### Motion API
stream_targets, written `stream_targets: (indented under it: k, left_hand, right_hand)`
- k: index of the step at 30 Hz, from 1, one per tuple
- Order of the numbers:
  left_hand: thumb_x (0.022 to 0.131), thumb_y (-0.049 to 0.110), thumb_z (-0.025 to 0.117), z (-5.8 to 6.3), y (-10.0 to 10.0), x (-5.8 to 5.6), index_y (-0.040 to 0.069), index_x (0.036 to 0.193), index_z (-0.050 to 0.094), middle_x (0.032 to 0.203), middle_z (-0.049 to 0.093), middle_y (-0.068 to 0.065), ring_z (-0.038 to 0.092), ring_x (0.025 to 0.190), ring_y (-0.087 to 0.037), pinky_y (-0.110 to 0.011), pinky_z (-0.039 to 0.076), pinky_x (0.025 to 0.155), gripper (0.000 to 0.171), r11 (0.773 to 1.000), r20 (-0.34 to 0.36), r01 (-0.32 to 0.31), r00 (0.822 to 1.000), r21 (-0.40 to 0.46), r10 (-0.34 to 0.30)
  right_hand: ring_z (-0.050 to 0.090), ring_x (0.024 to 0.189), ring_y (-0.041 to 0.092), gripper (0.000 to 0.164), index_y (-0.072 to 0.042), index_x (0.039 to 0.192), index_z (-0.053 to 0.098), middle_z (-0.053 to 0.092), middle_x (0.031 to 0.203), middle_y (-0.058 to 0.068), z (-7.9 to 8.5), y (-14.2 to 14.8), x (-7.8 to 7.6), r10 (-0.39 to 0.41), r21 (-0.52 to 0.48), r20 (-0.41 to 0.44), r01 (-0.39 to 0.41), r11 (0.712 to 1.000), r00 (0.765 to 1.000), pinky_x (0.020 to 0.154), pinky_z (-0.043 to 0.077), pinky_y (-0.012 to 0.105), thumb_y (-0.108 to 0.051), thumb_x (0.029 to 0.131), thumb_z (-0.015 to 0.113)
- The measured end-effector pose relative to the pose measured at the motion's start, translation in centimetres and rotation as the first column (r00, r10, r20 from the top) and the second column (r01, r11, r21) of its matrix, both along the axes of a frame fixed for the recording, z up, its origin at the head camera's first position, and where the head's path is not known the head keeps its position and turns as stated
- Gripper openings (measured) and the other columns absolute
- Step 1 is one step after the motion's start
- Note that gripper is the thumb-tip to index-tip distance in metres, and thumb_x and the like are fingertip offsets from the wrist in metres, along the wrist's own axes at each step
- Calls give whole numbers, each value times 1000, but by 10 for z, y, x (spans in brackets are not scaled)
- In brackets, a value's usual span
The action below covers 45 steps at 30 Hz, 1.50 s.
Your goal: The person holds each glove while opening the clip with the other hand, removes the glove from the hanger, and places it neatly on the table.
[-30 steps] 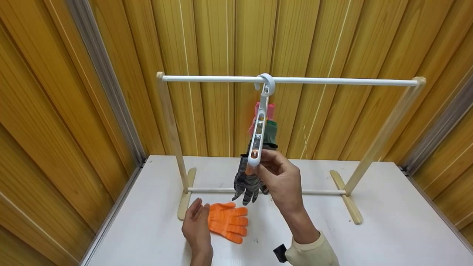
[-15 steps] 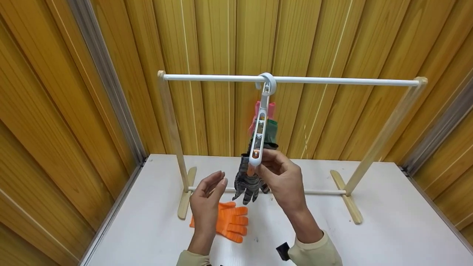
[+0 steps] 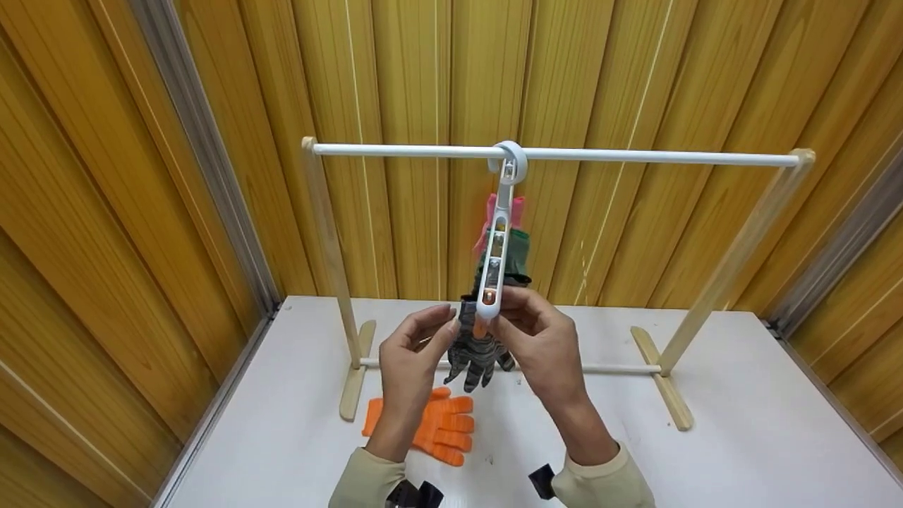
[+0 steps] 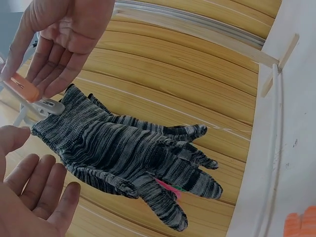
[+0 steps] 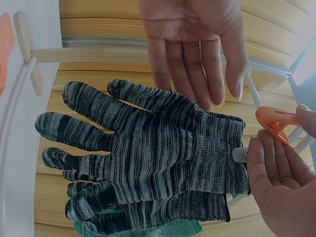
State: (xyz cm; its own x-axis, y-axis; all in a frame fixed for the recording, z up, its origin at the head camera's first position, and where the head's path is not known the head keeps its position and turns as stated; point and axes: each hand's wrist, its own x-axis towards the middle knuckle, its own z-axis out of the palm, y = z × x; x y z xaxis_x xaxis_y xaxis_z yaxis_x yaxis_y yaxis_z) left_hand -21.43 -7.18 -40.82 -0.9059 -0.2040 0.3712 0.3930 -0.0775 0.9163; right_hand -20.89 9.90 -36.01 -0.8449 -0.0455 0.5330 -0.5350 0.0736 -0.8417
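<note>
A white hanger (image 3: 487,310) hooks over the rack's top bar, its near end towards me. My right hand (image 3: 543,353) pinches an orange clothespin (image 5: 270,117) at that end, thumb on one side and fingers on the other. The clothespin bears no glove. Behind it hangs a grey-and-black striped knit glove (image 5: 153,143), fingers down, its cuff held by a pale grey clothespin (image 4: 50,106). My left hand (image 3: 413,353) is raised just left of the striped glove, fingers slightly bent, holding nothing. Below it an orange knit glove (image 3: 441,427) lies flat on the table, partly covered by my left wrist.
The rack's white top bar (image 3: 635,155) spans two wooden posts, with a lower bar (image 3: 614,368) near the table (image 3: 741,423). A green item (image 3: 518,247) and a pink one (image 3: 519,207) hang farther back. Wood-patterned panels (image 3: 409,85) stand behind.
My left hand has risen from beside the orange glove and moved right, up to the striped glove. The right hand keeps its pinch on the orange clothespin, almost unmoved.
</note>
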Motion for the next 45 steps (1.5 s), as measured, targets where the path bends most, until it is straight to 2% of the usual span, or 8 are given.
stream_targets:
  k: [7,12,24,30,35,37,40,45]
  left_hand:
    - [98,13,79,9,6,-5,1,124,74,115,75,-9,71,106,-25,-32,58,94,29,1000,-38,14,999,-2,-14]
    - [97,12,80,12,10,-9,2,121,76,111,76,-8,72,101,-24,-31,60,89,26,1000,-32,8,999,-11,-8]
    - [95,7,81,13,16,-14,-3,111,78,101,78,-11,74,91,-22,-30,61,78,19,999,-31,38,999,30,-37]
    - [95,6,81,13,17,-16,-2,107,79,96,77,-11,72,86,-21,-29,61,74,15,999,-26,22,999,27,-21]
    - [95,7,81,12,17,-16,-2,106,79,96,77,-10,72,85,-20,-28,60,73,14,999,-20,18,1000,34,-17]
    - [96,8,81,12,18,-16,-1,106,80,97,78,-10,72,86,-20,-29,60,74,14,999,-17,16,1000,33,-16]
    - [96,9,81,13,18,-16,-1,106,80,96,77,-9,72,87,-20,-29,60,74,14,1000,-18,10,1000,28,-9]
    - [96,9,81,14,17,-15,-1,106,80,97,77,-9,72,89,-21,-29,60,76,14,1000,-18,7,1000,26,-6]
  right_hand:
    - [71,100,26,32,2,127,71,73,114,12,2,-1,0,9,-9,3,-9,1000,1000,90,59,31,-2,96,78]
    - [71,100,26,32,3,127,71,73,114,12,2,-2,1,7,-5,5,-7,1000,1000,88,60,30,-1,96,78]
    - [71,100,26,29,3,125,72,72,113,13,0,-1,0,16,-24,16,-15,1000,1000,85,61,31,0,96,77]
    - [71,102,24,29,6,127,70,72,116,16,-1,1,0,24,-16,9,-24,1000,1000,87,60,30,0,98,75]
    - [71,102,23,30,5,127,71,73,117,15,-3,3,-1,22,-19,17,-21,1000,1000,89,60,30,-2,98,76]
    - [72,100,21,31,5,126,71,74,115,15,-3,5,-2,11,-38,16,-10,999,1000,85,60,28,-3,97,77]
    - [72,96,20,31,4,126,72,76,113,13,-4,8,-5,-10,-66,3,10,998,1000,80,60,27,-5,97,78]
    - [73,98,21,31,5,125,72,76,114,14,-2,12,-9,-36,-101,-39,32,994,999,82,60,29,-1,95,78]
